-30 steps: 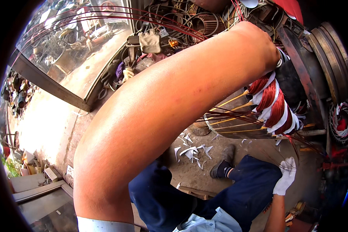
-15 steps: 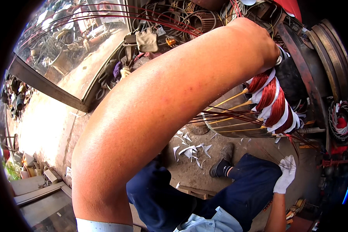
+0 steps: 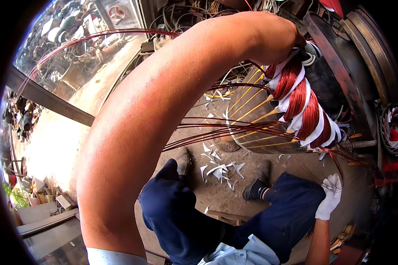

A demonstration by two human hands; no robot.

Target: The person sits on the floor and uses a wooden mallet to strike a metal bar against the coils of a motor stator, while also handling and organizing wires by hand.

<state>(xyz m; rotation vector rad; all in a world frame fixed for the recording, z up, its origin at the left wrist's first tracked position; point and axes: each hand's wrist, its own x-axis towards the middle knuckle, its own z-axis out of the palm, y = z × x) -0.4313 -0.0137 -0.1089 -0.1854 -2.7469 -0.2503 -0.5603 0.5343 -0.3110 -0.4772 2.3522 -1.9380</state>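
Observation:
My bare left arm arches across the view, and my left hand (image 3: 276, 37) is at the far end of a motor stator's winding. Its fingers are hidden behind the hand. The copper coils (image 3: 307, 112) are dark red, with white strips wrapped between them. Long loose copper wires (image 3: 234, 129) stick out of the stator (image 3: 247, 110) to the left, partly behind my forearm. Over my right knee, my right hand (image 3: 329, 196) wears a white glove, its fingers curled together around thin dark wires hanging from the coils.
White paper scraps (image 3: 219, 171) lie on the floor between my boots. Large metal rings (image 3: 369, 57) stand at the right beside a bundle of wires (image 3: 391, 128). A glass panel (image 3: 82, 48) is at the upper left, with a heap of scrap visible through it.
My left hand and forearm have shifted left and slightly up. More of the coils and loose wires shows below the arm. My right hand has stayed almost in place.

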